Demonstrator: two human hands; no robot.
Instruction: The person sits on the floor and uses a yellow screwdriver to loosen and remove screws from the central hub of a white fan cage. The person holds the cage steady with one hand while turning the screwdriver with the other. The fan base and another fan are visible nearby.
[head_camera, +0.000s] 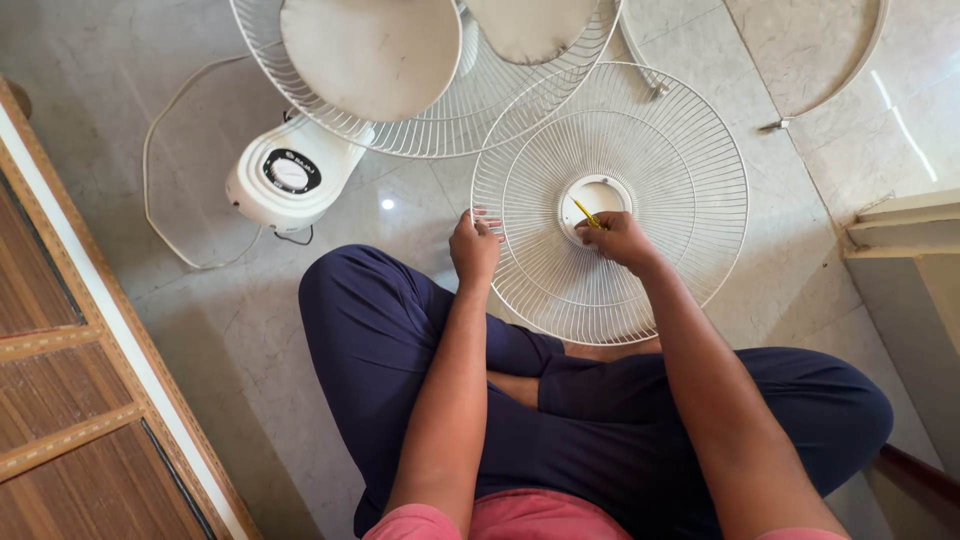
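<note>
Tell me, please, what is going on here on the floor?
A person sits cross-legged on the tiled floor with a white wire fan guard before them. The left hand grips its rim; the right hand holds a yellow tool at the hub. The fan lies just beyond, blades exposed.

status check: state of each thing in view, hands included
front wire guard: detached, lying on floor
fan body: on floor, rear guard and blades attached
power cord: loose on floor
guard ring: off, on floor
left hand: gripping guard rim
right hand: holding yellow tool at guard hub
</note>
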